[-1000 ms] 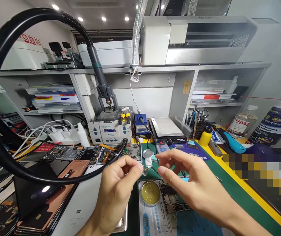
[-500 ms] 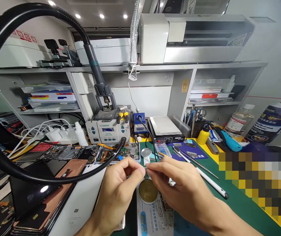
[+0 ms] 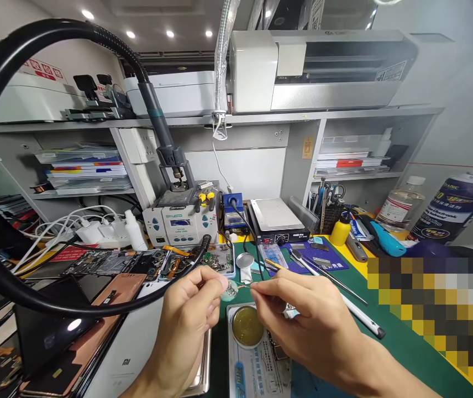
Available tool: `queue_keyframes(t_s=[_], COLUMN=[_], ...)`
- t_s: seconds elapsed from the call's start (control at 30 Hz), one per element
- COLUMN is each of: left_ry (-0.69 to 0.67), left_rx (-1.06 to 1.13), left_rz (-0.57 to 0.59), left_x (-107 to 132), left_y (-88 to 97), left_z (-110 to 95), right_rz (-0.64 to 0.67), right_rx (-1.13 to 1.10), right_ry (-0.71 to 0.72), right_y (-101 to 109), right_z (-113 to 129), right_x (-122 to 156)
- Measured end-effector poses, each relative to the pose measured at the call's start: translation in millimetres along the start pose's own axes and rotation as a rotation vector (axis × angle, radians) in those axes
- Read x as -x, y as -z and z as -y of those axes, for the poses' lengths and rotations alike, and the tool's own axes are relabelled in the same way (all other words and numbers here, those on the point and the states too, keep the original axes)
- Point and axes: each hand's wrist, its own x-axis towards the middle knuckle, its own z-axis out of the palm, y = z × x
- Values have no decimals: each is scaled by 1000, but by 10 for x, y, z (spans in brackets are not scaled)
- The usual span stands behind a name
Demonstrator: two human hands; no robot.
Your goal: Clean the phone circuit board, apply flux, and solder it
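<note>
My left hand is closed, thumb and forefinger pinched at the edge of a small, clear, green-tinted round spool. A thin copper-coloured strand runs from the spool to my right hand, whose thumb and forefinger pinch its end. Its other fingers are curled, and I cannot make out what, if anything, lies in them. Just below the hands an open round tin of yellowish-brown paste stands on a printed flat box. A round metal lid lies beyond the fingers.
A looped black hose arches over the left side, above several phones. Behind stand a soldering station and a hot plate. A white pen-like tool and tweezers lie on the green mat at right.
My hands have moved apart, the left one shifting left. The spool and the strand between the fingers now show. The view has tilted slightly up.
</note>
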Motion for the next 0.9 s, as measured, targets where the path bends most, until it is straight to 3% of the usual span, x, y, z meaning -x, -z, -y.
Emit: queue_keyframes(t_s=[0.3, 0.63, 0.73, 0.9], left_ry=[-11, 26, 42, 56], left_rx=[48, 11, 10, 5], left_rz=[-89, 47, 97, 189], left_x=[-23, 23, 32, 50], left_y=[32, 13, 17, 22], left_z=[-26, 12, 14, 6], right_rz=[1, 48, 81, 125], right_rx=[-109, -133, -225, -368], right_ry=[-81, -38, -143, -447], right_y=[143, -5, 48, 121], right_z=[13, -48, -19, 46], right_x=[-19, 2, -31, -83])
